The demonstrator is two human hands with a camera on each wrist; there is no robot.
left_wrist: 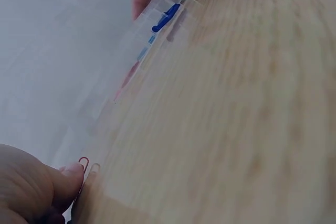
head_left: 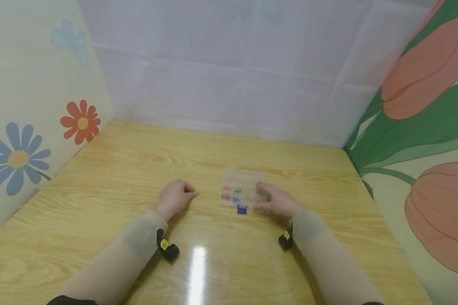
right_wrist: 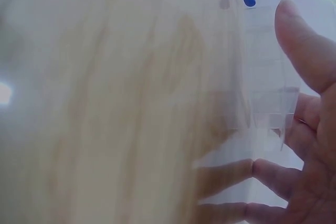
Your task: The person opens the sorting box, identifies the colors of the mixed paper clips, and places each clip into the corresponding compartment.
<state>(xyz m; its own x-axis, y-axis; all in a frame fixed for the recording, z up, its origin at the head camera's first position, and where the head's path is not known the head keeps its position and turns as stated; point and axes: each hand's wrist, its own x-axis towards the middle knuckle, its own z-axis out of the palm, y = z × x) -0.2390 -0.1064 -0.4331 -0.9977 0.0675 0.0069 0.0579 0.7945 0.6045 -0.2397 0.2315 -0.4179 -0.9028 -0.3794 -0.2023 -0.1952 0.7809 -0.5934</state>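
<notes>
A clear plastic compartment box (head_left: 239, 174) lies on the table with its lid raised at the back. Red, green, blue and yellow small pieces sit in its compartments, and a blue latch (head_left: 242, 209) juts from its front edge. To the left of the box, my left hand (head_left: 174, 198) pinches a red paper clip (left_wrist: 84, 161) between thumb and fingers, low over the table. My right hand (head_left: 280, 201) rests at the box's right end, thumb toward the front and fingers spread along the side. In the right wrist view the thumb (right_wrist: 304, 45) is extended beside the clear wall.
A light wood-grain table (head_left: 168, 152) spreads around the box and reflects a bright light strip. White cloth (head_left: 229, 72) hangs behind it, with flower-patterned panels (head_left: 19, 159) at left and right. Black cameras (head_left: 169, 252) are strapped to both wrists.
</notes>
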